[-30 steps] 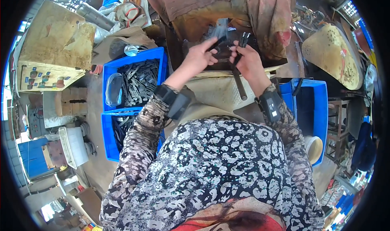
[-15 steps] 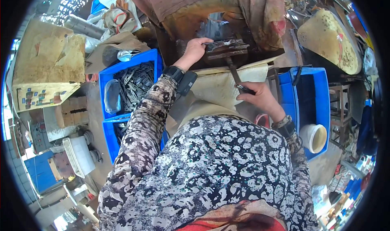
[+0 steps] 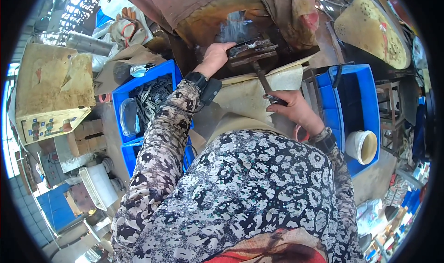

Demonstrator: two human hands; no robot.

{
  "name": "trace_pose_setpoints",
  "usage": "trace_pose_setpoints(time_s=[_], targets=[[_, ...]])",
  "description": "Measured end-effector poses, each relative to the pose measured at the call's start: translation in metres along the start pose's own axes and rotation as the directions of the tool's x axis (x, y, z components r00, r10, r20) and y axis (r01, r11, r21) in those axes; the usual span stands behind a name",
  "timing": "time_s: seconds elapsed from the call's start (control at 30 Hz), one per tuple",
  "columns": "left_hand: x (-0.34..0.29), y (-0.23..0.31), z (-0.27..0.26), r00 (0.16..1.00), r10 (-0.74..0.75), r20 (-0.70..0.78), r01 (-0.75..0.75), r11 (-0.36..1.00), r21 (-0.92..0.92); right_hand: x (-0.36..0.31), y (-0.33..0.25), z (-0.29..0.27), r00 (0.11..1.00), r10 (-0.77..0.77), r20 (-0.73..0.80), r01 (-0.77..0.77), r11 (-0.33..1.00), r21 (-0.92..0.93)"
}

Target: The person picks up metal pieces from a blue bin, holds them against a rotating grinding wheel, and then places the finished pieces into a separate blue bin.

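Note:
My left hand [image 3: 214, 59] reaches to the far middle, its fingertips closed on the near-left end of a thin dark metal strip [image 3: 241, 45]. That strip lies along a wet, rusty metal holder [image 3: 253, 58], from which a bar [image 3: 262, 78] slopes down toward me. My right hand [image 3: 298, 109] is closed around a short dark piece [image 3: 276, 99] at the bar's lower end. Whether that piece is the bar's handle or a separate part, I cannot tell. Just beyond the holder, whitish spray [image 3: 235, 28] shows under a draped cloth.
Stained cloth [image 3: 194, 4] hangs over the far work area. A blue crate [image 3: 121, 94] with many metal strips stands at left, holding a clear plastic box [image 3: 129, 117]. At right, another blue crate [image 3: 371, 103] holds a white bucket [image 3: 360, 147]. A control box [image 3: 53, 87] stands far left.
The whole view has shifted slightly. The holder and strip appear a little farther up and left, with both hands keeping their grips. The spray looks whiter and more spread out.

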State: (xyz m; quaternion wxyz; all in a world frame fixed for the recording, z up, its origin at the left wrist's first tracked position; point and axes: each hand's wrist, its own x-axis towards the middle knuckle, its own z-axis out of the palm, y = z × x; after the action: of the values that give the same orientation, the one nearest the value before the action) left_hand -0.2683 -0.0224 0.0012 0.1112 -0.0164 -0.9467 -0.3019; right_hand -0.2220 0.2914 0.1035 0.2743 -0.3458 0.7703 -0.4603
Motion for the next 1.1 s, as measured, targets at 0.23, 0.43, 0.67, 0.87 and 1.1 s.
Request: trace_pose_setpoints(time_s=[0.23, 0.43, 0.67, 0.87, 1.1], targets=[[0.000, -0.010, -0.010, 0.987, 0.149, 0.066, -0.158, 0.976, 0.152, 0.003, 0.008, 0.000, 0.991, -0.135, 0.027, 0.137, 0.985, -0.104], [-0.002, 0.031, -0.040, 0.983, 0.009, 0.181, -0.067, 0.947, 0.316, -0.002, 0.010, -0.002, 0.967, -0.254, -0.002, 0.250, 0.951, -0.180], [-0.017, 0.017, -0.041, 0.996, -0.081, 0.041, 0.082, 0.996, -0.030, 0.005, 0.001, -0.014, 0.982, -0.150, 0.114, 0.167, 0.975, -0.149], [-0.049, 0.018, -0.053, 0.951, -0.165, -0.263, 0.137, 0.983, -0.122, 0.032, -0.028, -0.034, 0.961, -0.264, -0.083, 0.253, 0.960, -0.120], [-0.072, 0.028, -0.038, 0.935, -0.159, -0.317, 0.152, 0.987, -0.046, 0.113, -0.071, -0.056, 0.872, -0.362, -0.329, 0.320, 0.931, -0.177]])
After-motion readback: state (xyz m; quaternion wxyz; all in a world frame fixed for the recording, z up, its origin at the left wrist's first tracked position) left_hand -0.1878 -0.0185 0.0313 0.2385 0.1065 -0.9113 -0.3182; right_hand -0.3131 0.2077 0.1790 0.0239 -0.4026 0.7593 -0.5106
